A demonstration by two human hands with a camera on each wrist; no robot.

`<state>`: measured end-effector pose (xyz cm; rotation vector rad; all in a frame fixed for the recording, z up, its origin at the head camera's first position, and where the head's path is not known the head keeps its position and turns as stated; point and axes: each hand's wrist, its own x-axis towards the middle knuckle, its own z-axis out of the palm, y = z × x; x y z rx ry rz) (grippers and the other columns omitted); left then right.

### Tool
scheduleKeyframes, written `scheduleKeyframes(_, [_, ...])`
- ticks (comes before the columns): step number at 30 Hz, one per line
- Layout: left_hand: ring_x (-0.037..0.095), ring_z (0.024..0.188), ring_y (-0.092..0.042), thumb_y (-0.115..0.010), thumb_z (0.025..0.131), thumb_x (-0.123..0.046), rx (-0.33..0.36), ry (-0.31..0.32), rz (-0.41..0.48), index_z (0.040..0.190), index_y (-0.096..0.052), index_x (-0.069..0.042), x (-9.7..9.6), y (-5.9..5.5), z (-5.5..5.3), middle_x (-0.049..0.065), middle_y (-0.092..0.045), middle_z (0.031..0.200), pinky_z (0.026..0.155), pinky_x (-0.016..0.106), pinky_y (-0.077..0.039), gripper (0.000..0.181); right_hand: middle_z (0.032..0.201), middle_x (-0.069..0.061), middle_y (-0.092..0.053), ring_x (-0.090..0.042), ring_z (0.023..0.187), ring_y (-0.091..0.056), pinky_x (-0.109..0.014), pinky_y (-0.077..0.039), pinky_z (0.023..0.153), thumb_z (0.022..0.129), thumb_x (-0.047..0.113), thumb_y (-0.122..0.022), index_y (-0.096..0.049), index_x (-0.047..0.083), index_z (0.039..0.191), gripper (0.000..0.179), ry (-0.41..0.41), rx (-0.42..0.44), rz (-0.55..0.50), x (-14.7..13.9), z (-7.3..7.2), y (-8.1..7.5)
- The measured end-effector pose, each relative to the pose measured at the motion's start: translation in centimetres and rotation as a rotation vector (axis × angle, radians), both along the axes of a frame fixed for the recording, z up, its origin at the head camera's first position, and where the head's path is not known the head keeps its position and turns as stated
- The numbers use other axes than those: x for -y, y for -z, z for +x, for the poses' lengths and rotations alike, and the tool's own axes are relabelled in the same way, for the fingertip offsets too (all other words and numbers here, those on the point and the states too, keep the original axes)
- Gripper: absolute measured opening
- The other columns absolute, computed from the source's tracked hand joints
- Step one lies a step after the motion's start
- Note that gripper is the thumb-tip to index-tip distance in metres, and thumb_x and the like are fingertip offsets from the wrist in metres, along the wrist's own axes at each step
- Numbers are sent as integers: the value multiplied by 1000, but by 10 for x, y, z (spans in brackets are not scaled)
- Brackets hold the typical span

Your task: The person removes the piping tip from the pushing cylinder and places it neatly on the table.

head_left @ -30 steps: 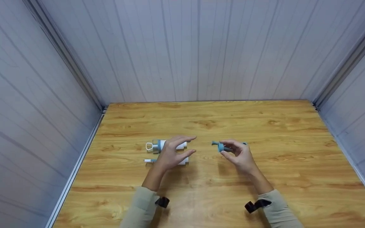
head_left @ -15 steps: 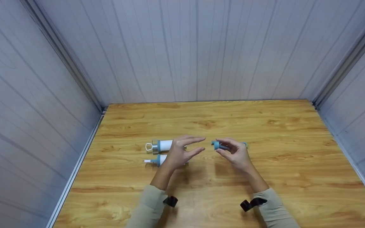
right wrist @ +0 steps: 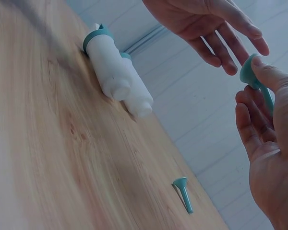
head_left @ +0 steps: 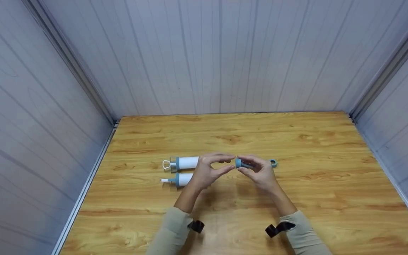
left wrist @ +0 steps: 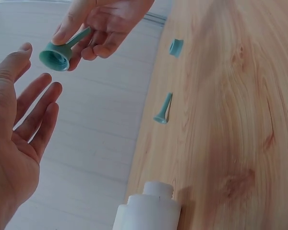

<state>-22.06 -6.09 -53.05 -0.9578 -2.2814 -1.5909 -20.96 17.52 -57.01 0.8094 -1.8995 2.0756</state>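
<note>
My right hand (head_left: pixel 262 173) pinches a teal funnel-shaped nozzle (left wrist: pixel 56 56) between thumb and fingers, its wide threaded mouth facing my left hand (head_left: pixel 205 173). The nozzle's thin stem points back into the right palm. My left hand holds nothing; its thumb and fingers are spread, with the tips close to the nozzle's wide mouth. Two white syringe-like barrels with teal collars lie side by side on the table, the farther barrel (head_left: pixel 188 162) and the nearer barrel (head_left: pixel 185 179). My left hand partly covers both in the head view.
A second teal nozzle (right wrist: pixel 183 191) lies loose on the wooden table (head_left: pixel 317 198); the hands hide it in the head view. A small teal ring (head_left: pixel 273 163) lies just beyond the right hand. Pale panel walls (head_left: pixel 204 56) enclose the back and sides.
My left hand has moved right, uncovering more of the barrels. The right hand has shifted slightly left with the nozzle, so the fingertips of both hands are now close together.
</note>
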Motion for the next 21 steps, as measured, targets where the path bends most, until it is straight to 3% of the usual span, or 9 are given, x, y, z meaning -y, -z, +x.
scheduleKeyframes(6, [34,112,-83,-86,101,-15,60,-5,-1,129,-86,-9,-4,1,1,14,-85,128,99,49,-69,29,128,13,-79,-3,119,-78,-20,-64,102,97,-21,-70,-65,-24,134,38,-23,46,2,2,1,0])
scheduleKeyframes(12, [31,108,-84,-87,100,-14,45,-26,3,126,-87,-9,-5,4,1,12,-87,124,96,41,-70,27,129,14,-80,-3,120,-78,-20,-65,100,98,-18,-71,-65,-24,135,38,-27,51,17,4,2,-1])
scheduleKeyframes(21, [31,107,-85,-86,100,-13,42,-15,18,125,-87,-7,-5,5,0,13,-87,123,96,40,-70,25,128,14,-80,-3,119,-78,-18,-65,96,98,-20,-70,-63,-25,135,38,-28,52,5,5,2,0])
